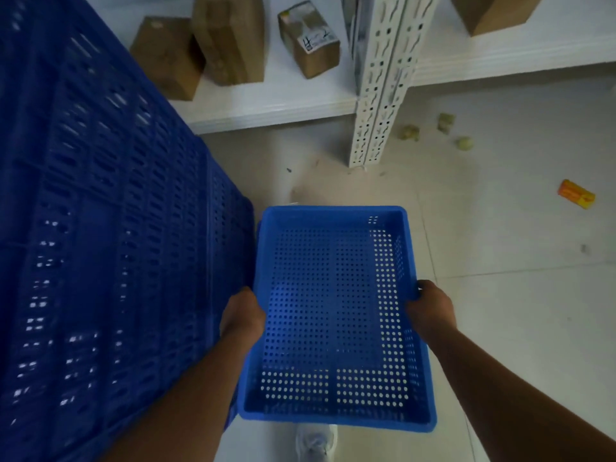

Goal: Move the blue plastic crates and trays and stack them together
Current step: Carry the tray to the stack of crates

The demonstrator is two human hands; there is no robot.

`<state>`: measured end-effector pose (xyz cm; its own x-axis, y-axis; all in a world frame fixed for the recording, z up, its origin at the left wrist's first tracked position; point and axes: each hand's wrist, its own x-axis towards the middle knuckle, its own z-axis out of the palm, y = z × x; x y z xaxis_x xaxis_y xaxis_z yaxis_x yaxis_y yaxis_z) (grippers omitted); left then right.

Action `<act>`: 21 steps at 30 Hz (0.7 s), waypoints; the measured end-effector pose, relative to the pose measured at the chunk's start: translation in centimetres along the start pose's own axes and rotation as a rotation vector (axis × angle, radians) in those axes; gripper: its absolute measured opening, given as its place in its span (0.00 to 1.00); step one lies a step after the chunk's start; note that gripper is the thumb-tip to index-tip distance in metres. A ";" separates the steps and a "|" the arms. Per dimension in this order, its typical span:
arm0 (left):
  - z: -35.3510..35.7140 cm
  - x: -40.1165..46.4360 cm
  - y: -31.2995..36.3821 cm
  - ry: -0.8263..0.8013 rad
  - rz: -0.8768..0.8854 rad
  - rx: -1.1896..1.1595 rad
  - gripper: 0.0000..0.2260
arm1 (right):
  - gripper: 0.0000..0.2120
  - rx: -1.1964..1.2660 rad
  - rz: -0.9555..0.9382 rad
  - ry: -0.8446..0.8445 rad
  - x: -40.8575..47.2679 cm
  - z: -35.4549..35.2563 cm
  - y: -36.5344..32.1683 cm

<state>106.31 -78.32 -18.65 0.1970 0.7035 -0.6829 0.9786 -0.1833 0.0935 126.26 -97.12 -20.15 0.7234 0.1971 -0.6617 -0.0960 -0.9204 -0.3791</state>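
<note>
A shallow blue perforated tray [333,215] hangs in front of me above the floor, long side running away from me. My left hand [241,315] grips its left rim and my right hand [430,311] grips its right rim. A tall stack of dark blue slotted crates [100,228] fills the left side, right beside the tray's left edge. Whether the tray touches the stack I cannot tell.
A white metal shelf post [376,105] stands on the tiled floor ahead, with a low white shelf [273,111] carrying cardboard boxes [230,38]. An orange packet [576,194] and small scraps [445,123] lie on the floor to the right. A white shoe [315,443] shows below the tray.
</note>
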 end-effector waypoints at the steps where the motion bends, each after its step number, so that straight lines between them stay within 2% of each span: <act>1: 0.1 0.5 -0.2 -0.006 -0.011 -0.001 0.08 | 0.20 0.001 -0.006 0.000 0.5 0.4 -0.5; 7: 1.0 4.2 -1.0 -0.002 -0.077 -0.017 0.10 | 0.22 -0.009 -0.064 -0.053 4.0 2.6 -2.0; 15: 3.8 7.9 -1.2 0.010 -0.119 -0.052 0.13 | 0.20 0.042 -0.077 -0.116 7.9 5.8 -1.7; 21: 5.5 10.4 -1.3 0.028 -0.164 -0.075 0.12 | 0.20 0.073 -0.113 -0.126 9.9 7.4 -0.8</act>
<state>106.77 -74.56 -29.87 0.0346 0.7390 -0.6728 0.9992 -0.0130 0.0371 128.43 -91.93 -31.18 0.6415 0.3425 -0.6865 -0.0720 -0.8640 -0.4984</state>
